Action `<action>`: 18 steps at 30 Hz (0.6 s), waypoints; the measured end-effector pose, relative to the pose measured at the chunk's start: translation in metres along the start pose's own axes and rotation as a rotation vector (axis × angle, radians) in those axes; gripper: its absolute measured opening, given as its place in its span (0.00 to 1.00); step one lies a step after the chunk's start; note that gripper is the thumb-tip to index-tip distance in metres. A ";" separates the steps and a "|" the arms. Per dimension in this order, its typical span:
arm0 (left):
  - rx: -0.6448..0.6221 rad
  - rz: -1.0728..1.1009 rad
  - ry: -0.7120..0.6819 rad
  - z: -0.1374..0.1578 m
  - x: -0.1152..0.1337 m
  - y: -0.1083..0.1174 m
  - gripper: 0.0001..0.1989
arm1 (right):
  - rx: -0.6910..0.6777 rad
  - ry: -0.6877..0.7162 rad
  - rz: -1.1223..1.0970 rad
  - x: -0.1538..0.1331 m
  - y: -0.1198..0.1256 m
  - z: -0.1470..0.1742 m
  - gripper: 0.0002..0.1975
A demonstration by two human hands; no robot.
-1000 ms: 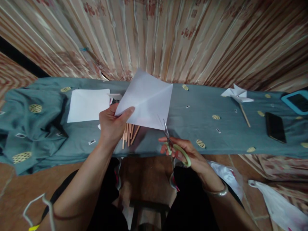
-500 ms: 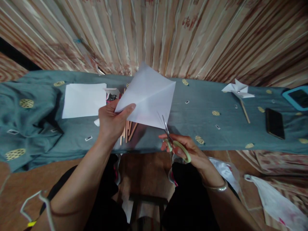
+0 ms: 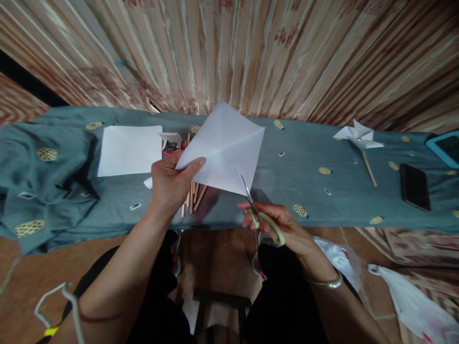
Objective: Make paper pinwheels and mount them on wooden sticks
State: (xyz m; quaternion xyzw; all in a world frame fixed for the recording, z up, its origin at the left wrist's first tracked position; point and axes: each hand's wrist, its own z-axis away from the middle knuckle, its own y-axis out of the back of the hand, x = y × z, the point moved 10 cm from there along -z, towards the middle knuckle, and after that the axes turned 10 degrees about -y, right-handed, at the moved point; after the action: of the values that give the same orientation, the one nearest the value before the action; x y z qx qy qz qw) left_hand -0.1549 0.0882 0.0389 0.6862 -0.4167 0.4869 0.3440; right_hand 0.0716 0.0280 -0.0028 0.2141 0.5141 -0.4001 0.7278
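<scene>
A square white sheet of paper (image 3: pixel 229 143), creased along its diagonals, is held up in front of me. My left hand (image 3: pixel 174 179) pinches its left corner, thumb on top. In my right hand (image 3: pixel 278 222) is a pair of scissors (image 3: pixel 254 210) with pale green handles, the fingers through the loops. The scissor blades lie at the lower right corner of the sheet, one of them over the paper. Behind and below the sheet, several wooden sticks (image 3: pixel 196 198) lie on the cloth, partly hidden by it.
A stack of white paper (image 3: pixel 129 150) lies at left, beside a small open box (image 3: pixel 172 143) of dark items. To the right are a paper pinwheel (image 3: pixel 362 136) on a stick, a black phone (image 3: pixel 415 186) and a blue-framed device (image 3: pixel 446 147). A curtain (image 3: pixel 229 52) hangs behind the cloth-covered table (image 3: pixel 294 177).
The whole view has shifted slightly. Both hands keep their holds, and the scissor blades stay at the paper's lower right corner.
</scene>
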 end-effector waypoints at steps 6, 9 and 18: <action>0.001 0.019 0.008 0.001 0.001 0.000 0.10 | -0.004 0.005 -0.015 -0.003 -0.003 0.000 0.27; 0.002 0.012 0.001 0.001 0.002 0.000 0.09 | -0.010 0.003 -0.037 -0.003 -0.004 -0.001 0.27; -0.003 -0.002 -0.017 0.001 0.001 0.001 0.10 | -0.008 -0.057 -0.077 0.006 -0.003 0.000 0.26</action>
State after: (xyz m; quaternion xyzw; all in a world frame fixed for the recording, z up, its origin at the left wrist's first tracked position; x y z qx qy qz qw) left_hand -0.1556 0.0867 0.0394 0.6901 -0.4196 0.4802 0.3422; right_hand 0.0696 0.0239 -0.0084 0.1797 0.5025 -0.4319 0.7271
